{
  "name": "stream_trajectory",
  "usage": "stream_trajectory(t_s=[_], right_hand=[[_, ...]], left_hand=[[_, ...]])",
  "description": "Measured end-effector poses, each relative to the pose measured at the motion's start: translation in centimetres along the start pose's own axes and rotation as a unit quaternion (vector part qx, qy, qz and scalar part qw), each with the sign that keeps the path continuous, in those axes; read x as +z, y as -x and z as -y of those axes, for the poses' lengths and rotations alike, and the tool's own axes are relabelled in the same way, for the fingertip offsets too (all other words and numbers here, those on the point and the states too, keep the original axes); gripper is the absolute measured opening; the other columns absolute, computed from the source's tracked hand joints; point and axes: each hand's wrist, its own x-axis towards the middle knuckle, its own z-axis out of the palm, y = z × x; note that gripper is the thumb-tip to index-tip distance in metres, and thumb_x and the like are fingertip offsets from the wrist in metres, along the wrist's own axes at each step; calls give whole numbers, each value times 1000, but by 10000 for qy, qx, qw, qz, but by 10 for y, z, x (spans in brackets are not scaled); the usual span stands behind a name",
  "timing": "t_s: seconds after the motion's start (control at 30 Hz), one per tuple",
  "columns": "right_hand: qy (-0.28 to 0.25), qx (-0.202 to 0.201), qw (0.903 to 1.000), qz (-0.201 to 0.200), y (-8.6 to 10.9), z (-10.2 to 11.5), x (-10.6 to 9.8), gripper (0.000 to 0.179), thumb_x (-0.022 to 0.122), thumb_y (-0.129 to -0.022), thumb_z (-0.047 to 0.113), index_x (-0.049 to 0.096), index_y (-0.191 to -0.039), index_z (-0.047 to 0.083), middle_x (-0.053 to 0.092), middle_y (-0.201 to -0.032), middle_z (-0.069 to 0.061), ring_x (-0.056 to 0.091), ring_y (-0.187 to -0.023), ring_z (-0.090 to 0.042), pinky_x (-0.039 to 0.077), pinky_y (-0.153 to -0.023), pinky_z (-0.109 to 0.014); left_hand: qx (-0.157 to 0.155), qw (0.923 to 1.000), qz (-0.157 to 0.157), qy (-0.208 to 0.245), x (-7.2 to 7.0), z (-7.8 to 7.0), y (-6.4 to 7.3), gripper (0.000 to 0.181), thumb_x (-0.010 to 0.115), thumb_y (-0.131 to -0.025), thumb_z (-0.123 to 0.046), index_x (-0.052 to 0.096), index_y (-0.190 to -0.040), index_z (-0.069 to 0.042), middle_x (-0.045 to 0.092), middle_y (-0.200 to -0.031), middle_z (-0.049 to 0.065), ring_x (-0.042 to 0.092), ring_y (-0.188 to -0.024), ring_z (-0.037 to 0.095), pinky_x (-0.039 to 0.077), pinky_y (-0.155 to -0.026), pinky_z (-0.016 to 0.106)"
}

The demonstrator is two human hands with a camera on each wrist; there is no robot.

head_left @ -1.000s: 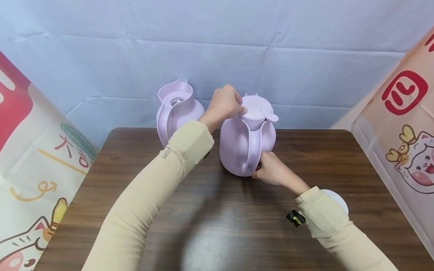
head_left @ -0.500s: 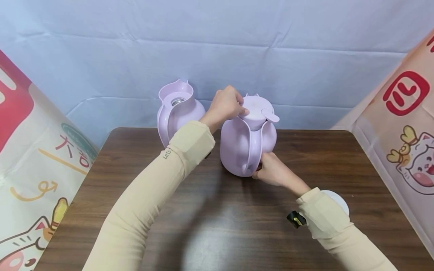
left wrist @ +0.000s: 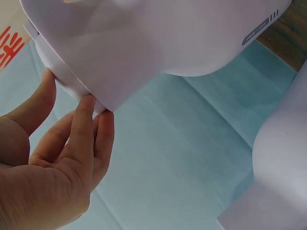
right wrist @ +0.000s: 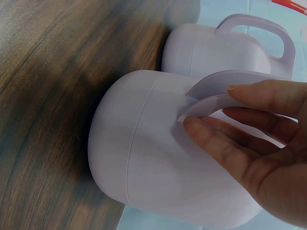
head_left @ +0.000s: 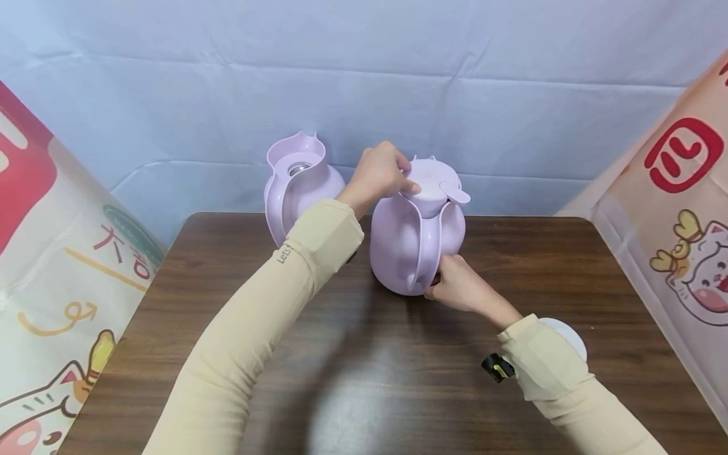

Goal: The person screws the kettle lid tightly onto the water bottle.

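Note:
A lilac vacuum jug (head_left: pixel 392 243) stands upright on the table, its handle (head_left: pixel 429 243) facing me. The lid (head_left: pixel 430 180) sits in its mouth, with a small tab on the right. My left hand (head_left: pixel 380 172) holds the lid's left side; in the left wrist view, thumb (left wrist: pixel 42 98) and fingers touch the lid and the jug's rim. Low on the handle, my right hand (head_left: pixel 462 285) grips with thumb and fingers, as the right wrist view shows. A second lilac jug (head_left: pixel 315 189), without a lid, stands to the left, partly behind my left forearm.
The brown wooden table (head_left: pixel 352 354) ends at a pale blue cloth backdrop (head_left: pixel 227 101) close behind both jugs. A white round object (head_left: pixel 571 338) lies at the right, partly hidden by my right sleeve. Printed panels (head_left: pixel 682 253) stand on both sides.

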Motion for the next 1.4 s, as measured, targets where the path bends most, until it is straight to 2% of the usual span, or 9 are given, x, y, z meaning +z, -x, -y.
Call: stream_trajectory(t_s=[0.23, 0.63, 0.93, 1.4], right_hand=[[-15, 9, 10000, -3, 0, 0, 0, 23, 62, -57, -5, 56, -78, 1, 55, -66, -2, 49, -62, -17, 41, -57, -31], [-12, 3, 10000, 8, -2, 1, 0, 23, 62, -58, -5, 56, -79, 1, 55, -67, -2, 49, -62, -17, 41, -57, -31], [-51, -132, 9999, -60, -4, 2, 0, 29, 62, -56, -6, 56, -83, 0, 56, -71, -4, 49, -65, -19, 41, -60, -32], [-103, -95, 9999, -46, -2, 1, 0, 30, 62, -55, -7, 56, -84, -1, 57, -72, -5, 50, -66, -19, 41, -61, -33]], left_hand=[[-161, 9998, 17, 115, 1, -2, -1, 43, 79, -70, -21, 66, -110, -10, 63, -111, 0, 49, -110, 18, 38, -88, 23], [-231, 9996, 122, 71, -2, -2, -3, 44, 79, -70, -20, 66, -111, -11, 61, -115, 0, 49, -112, 16, 38, -89, 23], [-28, 9997, 255, 19, -6, -2, -1, 43, 78, -71, -19, 66, -111, -10, 61, -115, 2, 50, -108, 16, 38, -88, 24], [-4, 9997, 256, -15, -3, -2, -2, 44, 77, -73, -20, 64, -114, -8, 61, -116, 3, 50, -111, 17, 38, -90, 24]])
